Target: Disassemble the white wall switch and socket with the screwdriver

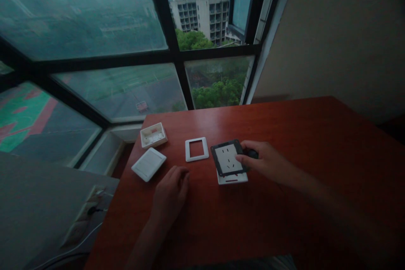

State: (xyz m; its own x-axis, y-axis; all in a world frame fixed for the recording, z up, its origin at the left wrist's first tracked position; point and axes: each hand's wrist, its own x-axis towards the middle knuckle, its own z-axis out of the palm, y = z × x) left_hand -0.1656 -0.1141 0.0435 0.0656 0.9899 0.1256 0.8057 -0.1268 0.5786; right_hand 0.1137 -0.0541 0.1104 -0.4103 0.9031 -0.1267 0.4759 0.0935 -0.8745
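Above the glossy reddish-brown wooden table (272, 219), the right hand (257, 158) is grasping, in a closed grip, a dark-framed socket panel with a white slotted face (228, 158). Beneath it, a white rectangular plastic piece (232, 179) is partly showing. The left hand (171, 187) is resting half-curled, its grip holding nothing visible, near a white, hollow rectangular frame (196, 161) and a white plastic plate (148, 164). Beyond the plate, an open cream plastic box (153, 136) is sitting.

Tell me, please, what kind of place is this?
Probably a room on an upper floor, maybe a dormitory or an office: the large window looks down on a sports court and treetops, and a wooden table stands beside it.
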